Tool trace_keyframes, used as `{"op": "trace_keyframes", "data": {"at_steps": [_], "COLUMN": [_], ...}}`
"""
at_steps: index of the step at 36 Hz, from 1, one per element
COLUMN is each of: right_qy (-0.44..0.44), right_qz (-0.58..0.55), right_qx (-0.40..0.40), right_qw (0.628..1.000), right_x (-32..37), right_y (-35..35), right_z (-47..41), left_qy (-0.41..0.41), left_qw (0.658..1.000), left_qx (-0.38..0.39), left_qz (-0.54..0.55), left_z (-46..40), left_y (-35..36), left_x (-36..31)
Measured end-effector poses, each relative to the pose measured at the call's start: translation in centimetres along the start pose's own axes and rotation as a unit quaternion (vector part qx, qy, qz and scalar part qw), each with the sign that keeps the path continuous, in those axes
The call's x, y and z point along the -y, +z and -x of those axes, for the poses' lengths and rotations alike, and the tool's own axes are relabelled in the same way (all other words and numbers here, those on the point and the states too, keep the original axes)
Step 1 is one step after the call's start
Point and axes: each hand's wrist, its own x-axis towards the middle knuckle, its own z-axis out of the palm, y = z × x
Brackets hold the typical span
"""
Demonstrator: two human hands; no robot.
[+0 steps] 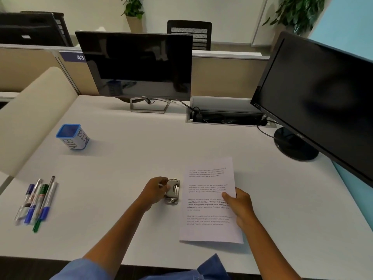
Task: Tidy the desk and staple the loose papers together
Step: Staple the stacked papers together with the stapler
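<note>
White printed papers lie on the desk at centre right, their near edge slightly raised. My right hand grips them at the right edge, thumb on top. Just left of the papers sits a grey metal stapler. My left hand is closed on its left side, fingers over the top. Several pens and markers lie in a loose row at the desk's left edge. A blue-rimmed cup labelled BIN stands upright at the far left.
Two dark monitors stand at the back: one centre, one right with a round base. An open cable tray sits between them. A beige chair back is at the left. White desk lies between the cup and my hands.
</note>
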Motion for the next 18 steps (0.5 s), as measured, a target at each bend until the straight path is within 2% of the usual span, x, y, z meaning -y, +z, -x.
{"op": "trace_keyframes", "data": {"at_steps": [18], "right_qy": [0.014], "right_qz": [-0.006], "right_qx": [0.019], "right_qw": [1.000], "right_x": [-0.5], "right_y": [1.3], "right_z": [-0.7], "left_qy": [-0.013], "left_qw": [0.999], "left_qx": [-0.005], "left_qz": [0.029], "left_z": [-0.3], "left_y": [0.1], "left_x": [0.5]}}
